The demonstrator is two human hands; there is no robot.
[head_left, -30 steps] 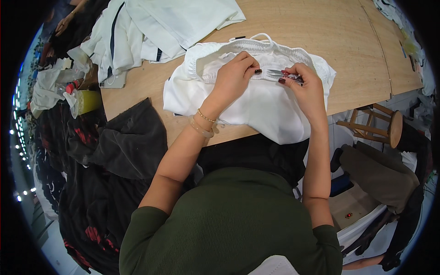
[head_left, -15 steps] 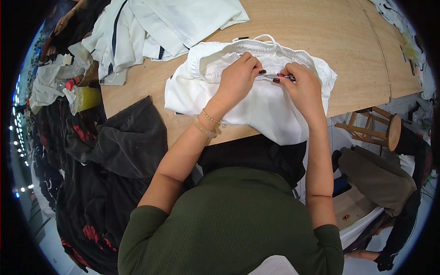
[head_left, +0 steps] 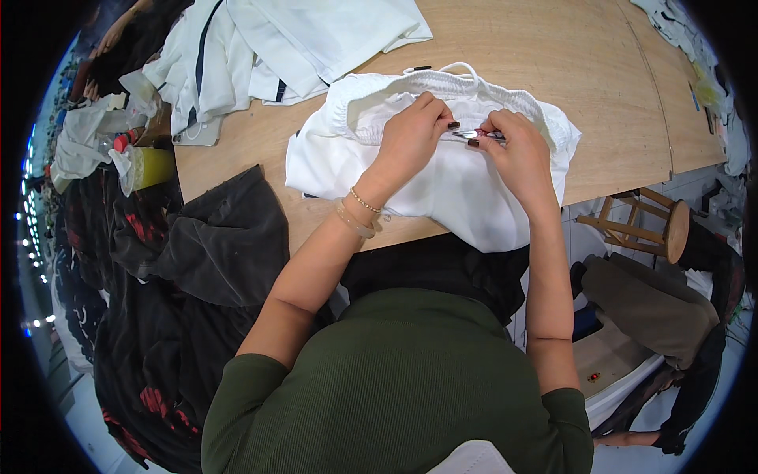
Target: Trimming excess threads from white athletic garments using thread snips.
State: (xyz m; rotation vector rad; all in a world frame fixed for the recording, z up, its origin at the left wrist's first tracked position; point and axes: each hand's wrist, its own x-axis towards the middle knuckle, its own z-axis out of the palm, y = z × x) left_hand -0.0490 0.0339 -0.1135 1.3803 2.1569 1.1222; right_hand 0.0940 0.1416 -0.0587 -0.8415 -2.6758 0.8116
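A white garment with a gathered elastic waistband and a white drawstring loop lies across the table's near edge, its lower part hanging over. My left hand is closed, pinching the waistband edge between thumb and fingers. Opposite it, my right hand is closed around a small pair of thread snips. The metal blades point left toward my left fingertips, at the waistband edge. Any thread between them is too small to make out.
More white garments with dark stripes lie at the far left of the wooden table. A phone rests by them. Dark clothing and a cup of yellow drink are at left. A wooden stool stands at right.
My hands stay at almost the same place on the waistband. The snips have turned slightly, and their blades now show more brightly.
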